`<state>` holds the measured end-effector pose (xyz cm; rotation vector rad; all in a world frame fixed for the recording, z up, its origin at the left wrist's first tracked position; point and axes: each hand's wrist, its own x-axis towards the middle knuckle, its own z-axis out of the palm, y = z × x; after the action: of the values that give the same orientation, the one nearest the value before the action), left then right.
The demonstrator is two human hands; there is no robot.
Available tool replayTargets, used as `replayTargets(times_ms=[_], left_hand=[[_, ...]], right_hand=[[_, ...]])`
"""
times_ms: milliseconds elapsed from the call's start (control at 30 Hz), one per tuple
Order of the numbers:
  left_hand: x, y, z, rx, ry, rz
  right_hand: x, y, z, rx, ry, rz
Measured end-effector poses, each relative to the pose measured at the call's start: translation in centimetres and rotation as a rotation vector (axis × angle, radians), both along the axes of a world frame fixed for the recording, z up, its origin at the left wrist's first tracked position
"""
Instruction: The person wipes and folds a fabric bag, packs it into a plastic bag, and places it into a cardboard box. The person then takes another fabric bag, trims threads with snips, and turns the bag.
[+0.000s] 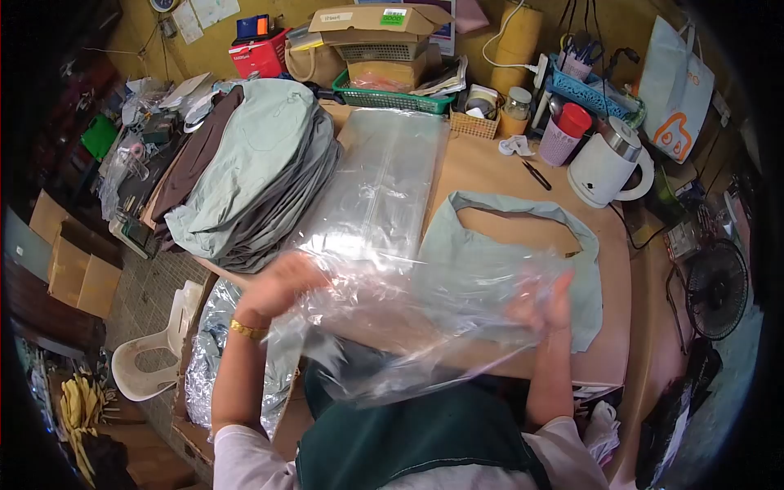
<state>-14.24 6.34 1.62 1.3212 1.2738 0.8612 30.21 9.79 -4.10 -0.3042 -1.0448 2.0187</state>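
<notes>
A clear plastic bag (384, 306) is spread in the air between my hands, smeared by motion. My left hand (290, 282) grips its left side, fingers blurred. At the right end, my right hand (539, 302) shows partly through the film; its fingers are too blurred to tell whether they grip it. Below and behind the bag lies a pale green cloth bag (584, 269) with a wide looped strap, flat on the brown table (482, 171). A stack of flat clear plastic bags (384, 180) lies beyond my left hand.
Folded pale green and grey cloth bags (245, 163) are piled at the left. Black thread snips (536, 175), a white kettle (604, 167) and a red cup (575, 121) stand or lie at the back right. A box of plastic-wrapped goods (216, 359) is at lower left, beside a white chair (147, 363).
</notes>
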Motion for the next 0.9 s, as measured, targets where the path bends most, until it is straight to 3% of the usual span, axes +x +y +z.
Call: replayTargets(times_ms=[33, 100, 133, 167, 200, 233, 267, 300, 367, 400, 433, 467, 533, 567, 600, 633, 667, 700, 733, 767, 800, 833, 900], left_hand=[[0.1, 0.3, 0.2, 0.0, 0.002, -0.003], [1.3, 1.0, 2.4, 0.071, -0.858, 0.271], [0.8, 1.3, 1.2, -0.043, -1.121, -0.059], [0.9, 1.3, 0.8, -0.16, -1.364, -0.403], [1.1, -0.7, 1.3, -0.193, -0.956, 0.119], [1.4, -0.5, 1.2, -0.192, -0.956, 0.12], [1.6, -0.2, 0.9, -0.012, -0.497, -0.345], [1.0, 0.2, 1.0, -0.017, -0.246, -0.465], [-0.2, 1.0, 1.2, 0.06, 0.27, -0.763], [-1.2, 1.3, 0.5, 0.098, -0.055, -0.301], [-1.6, 1.5, 0.1, 0.13, -0.37, 0.168], [-0.6, 1.2, 1.1, 0.129, -0.371, 0.168], [2.3, 0.6, 4.2, -0.076, -0.863, 0.442], [-0.4, 2.0, 0.7, -0.101, -1.333, -0.375], [-0.1, 0.7, 1.3, -0.117, -1.095, -0.186], [0.2, -0.7, 1.8, -0.133, -0.853, -0.003], [-0.6, 0.0, 0.7, -0.051, -0.46, -0.213], [-1.4, 0.6, -0.5, 0.143, 0.045, -0.435], [-2.2, 1.3, -1.6, 0.351, 0.399, -0.61], [-1.5, 1.1, -1.1, 0.203, 0.354, -0.614], [-1.6, 0.9, -0.6, 0.17, 0.059, -0.339], [-1.8, 0.6, 0.0, 0.133, -0.231, -0.063], [-0.7, 1.0, 1.6, 0.121, -0.568, 0.176]], right_hand=[[0.2, 0.2, -0.4, 0.126, -0.181, 0.141], [-1.5, -0.1, 1.5, 0.439, -0.509, 0.441], [-2.4, -0.4, 2.6, 0.59, -0.669, 0.598], [-2.5, -0.9, 2.2, 0.589, -0.668, 0.6], [-2.5, -1.5, 1.5, 0.094, -0.32, -0.12], [-2.3, -1.3, 0.7, -0.214, -0.135, -0.448], [-2.1, -1.1, -0.1, -0.414, 0.07, -0.811], [-1.5, 0.1, -1.1, -0.222, 0.422, -0.391], [-0.7, 0.6, -1.9, -0.016, 0.745, 0.044], [-0.7, 0.0, -1.7, 0.063, 0.243, 0.039], [-0.8, -0.4, -1.9, 0.099, -0.012, 0.021], [-0.9, -0.7, -2.1, 0.137, -0.262, 0.032], [-1.5, -1.0, -2.9, 0.529, -0.606, 0.309], [-1.7, -1.0, -3.1, 0.669, -0.71, 0.404], [-1.8, -0.9, -3.0, 0.277, -0.343, -0.029], [-1.7, -0.7, -2.7, 0.045, -0.165, -0.231], [-1.6, -0.6, -2.3, -0.129, 0.035, -0.446], [-1.5, 0.3, -1.0, -0.072, 0.427, -0.164], [-1.5, 0.4, -0.7, -0.033, 0.629, -0.03], [-1.4, 0.5, -0.4, -0.003, 0.812, 0.131], [-1.6, -0.3, -0.6, -0.101, 0.593, 0.147], [-2.1, -0.6, -0.3, 0.076, 0.197, 0.155], [-3.0, -0.8, 0.8, 0.525, -0.466, 0.215]])
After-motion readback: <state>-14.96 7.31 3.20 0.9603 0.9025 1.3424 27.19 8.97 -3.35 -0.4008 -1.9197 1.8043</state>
